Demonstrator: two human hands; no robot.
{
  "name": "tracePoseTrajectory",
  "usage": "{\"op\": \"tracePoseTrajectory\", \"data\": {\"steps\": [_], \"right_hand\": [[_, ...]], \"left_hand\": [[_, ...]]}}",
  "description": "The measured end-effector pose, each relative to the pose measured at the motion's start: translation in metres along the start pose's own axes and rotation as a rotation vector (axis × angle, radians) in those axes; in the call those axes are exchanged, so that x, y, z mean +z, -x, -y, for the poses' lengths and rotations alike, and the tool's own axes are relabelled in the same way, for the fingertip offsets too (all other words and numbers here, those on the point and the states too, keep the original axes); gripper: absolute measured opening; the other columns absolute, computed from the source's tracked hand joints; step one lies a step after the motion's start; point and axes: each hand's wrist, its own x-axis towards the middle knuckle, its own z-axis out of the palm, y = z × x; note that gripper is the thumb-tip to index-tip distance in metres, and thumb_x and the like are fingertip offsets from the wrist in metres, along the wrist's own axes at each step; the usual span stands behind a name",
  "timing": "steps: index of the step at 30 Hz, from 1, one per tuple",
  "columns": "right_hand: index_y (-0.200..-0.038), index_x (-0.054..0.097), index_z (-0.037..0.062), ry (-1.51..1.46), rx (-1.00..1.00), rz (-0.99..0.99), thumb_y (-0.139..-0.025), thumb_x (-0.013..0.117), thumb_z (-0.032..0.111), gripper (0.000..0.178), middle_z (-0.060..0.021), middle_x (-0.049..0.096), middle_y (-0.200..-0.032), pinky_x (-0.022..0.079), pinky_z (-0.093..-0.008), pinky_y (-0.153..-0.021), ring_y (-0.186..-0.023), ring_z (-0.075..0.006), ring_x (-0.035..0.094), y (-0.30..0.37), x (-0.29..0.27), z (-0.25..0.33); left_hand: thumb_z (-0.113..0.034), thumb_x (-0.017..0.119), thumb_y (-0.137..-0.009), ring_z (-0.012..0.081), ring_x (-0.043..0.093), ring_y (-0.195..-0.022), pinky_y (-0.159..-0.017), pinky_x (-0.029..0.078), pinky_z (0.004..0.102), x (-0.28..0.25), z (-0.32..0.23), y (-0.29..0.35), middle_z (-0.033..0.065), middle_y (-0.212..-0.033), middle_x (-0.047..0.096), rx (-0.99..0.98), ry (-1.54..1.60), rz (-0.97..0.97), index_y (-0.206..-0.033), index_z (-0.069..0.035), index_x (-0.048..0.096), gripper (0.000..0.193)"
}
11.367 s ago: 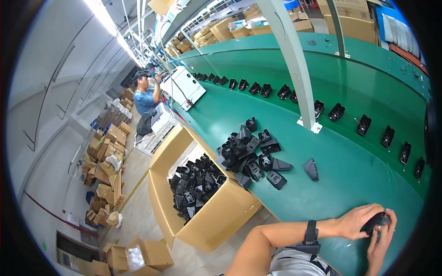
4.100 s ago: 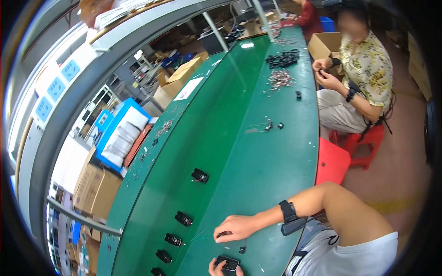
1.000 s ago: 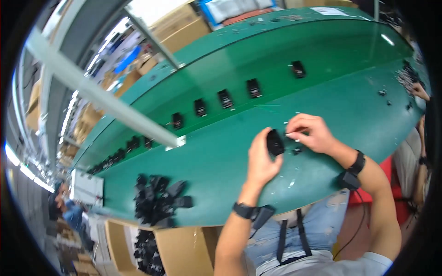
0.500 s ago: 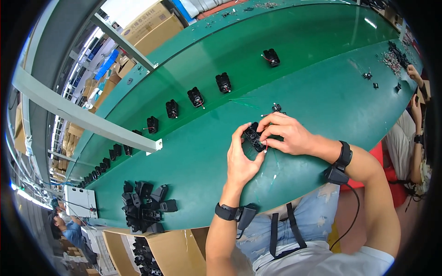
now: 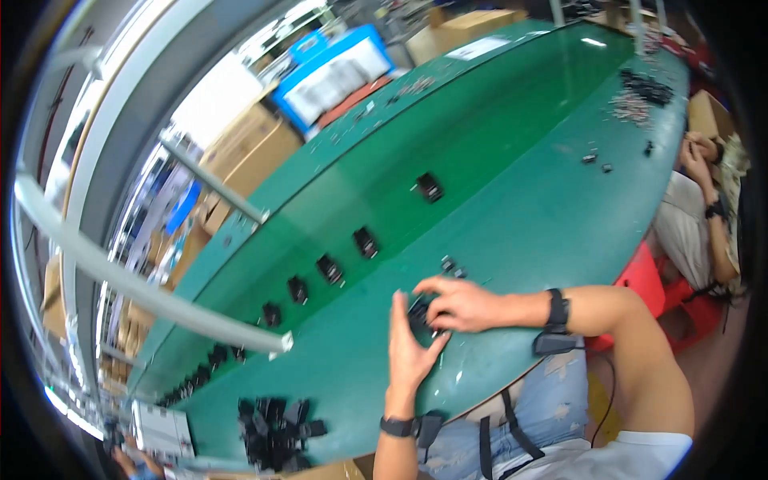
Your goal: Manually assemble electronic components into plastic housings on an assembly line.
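Observation:
A small black plastic housing (image 5: 419, 311) sits between my two hands above the green table. My left hand (image 5: 410, 346) grips it from the left, thumb on the near side and fingers up along its far side. My right hand (image 5: 466, 305) closes over its right side with bent fingers, which hide part of it. Motion blur keeps the housing's inner parts from showing clearly. Just beyond my right fingers lie small black parts (image 5: 452, 266) on the tabletop.
Similar black housings (image 5: 366, 242) stand in a row along the sunken green belt (image 5: 488, 152). A heap of black parts (image 5: 276, 432) lies at the near left. A grey metal bar (image 5: 160, 292) crosses the left side. At the right, a co-worker's hands (image 5: 698, 156) are near piled small parts (image 5: 632, 108).
The view has tilted up, so table, belt and hands appear lower. Both hands stay at the housing; my right fingers have shifted slightly over it.

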Motion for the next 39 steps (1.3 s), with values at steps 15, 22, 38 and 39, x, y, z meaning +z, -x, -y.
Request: {"op": "tracePoseTrajectory", "data": {"steps": [15,22,38,39], "right_hand": [[-0.079,0.065,0.0125,0.044,-0.026,0.014,-0.077,0.068,0.015,0.004,-0.0059,0.059,-0.102,0.047,-0.0408,-0.085,-0.097,-0.0265,0.056,-0.006,0.014,-0.014],[-0.085,0.065,0.0104,0.051,0.054,0.183,-0.079,0.067,0.016,0.008,-0.0085,0.059,-0.114,0.046,-0.0427,-0.092,-0.108,-0.0284,0.055,-0.009,0.013,0.001],[-0.094,0.07,0.0082,0.089,-0.089,0.185,-0.073,0.073,0.034,0.033,-0.0191,0.06,-0.125,0.041,-0.0468,-0.101,-0.121,-0.0344,0.053,-0.015,0.007,-0.004],[-0.095,0.07,0.0081,0.102,-0.086,0.198,-0.073,0.075,0.035,0.035,-0.0187,0.061,-0.124,0.043,-0.0462,-0.1,-0.119,-0.0345,0.054,-0.014,0.003,-0.006]], "left_hand": [[-0.009,0.064,-0.082,0.0276,0.065,-0.104,-0.092,0.049,0.0389,-0.091,-0.106,-0.022,0.0224,-0.112,0.067,-0.033,-0.012,0.216,-0.123,0.0,0.06,0.042],[-0.018,0.069,-0.082,0.0376,0.054,-0.12,-0.102,0.043,0.0446,-0.048,0.009,0.048,0.0244,-0.129,0.056,-0.184,-0.406,-0.224,-0.127,0.003,0.055,0.051],[-0.01,0.064,-0.087,0.0193,0.064,-0.092,-0.077,0.052,0.032,-0.15,-0.043,-0.02,0.0124,-0.111,0.067,0.419,-0.635,-0.349,-0.121,0.0,0.06,0.036],[-0.008,0.064,-0.087,0.0164,0.063,-0.095,-0.077,0.052,0.0297,-0.124,-0.017,-0.014,0.0107,-0.118,0.064,-0.175,-0.089,-0.13,-0.13,-0.003,0.055,0.045]]}}
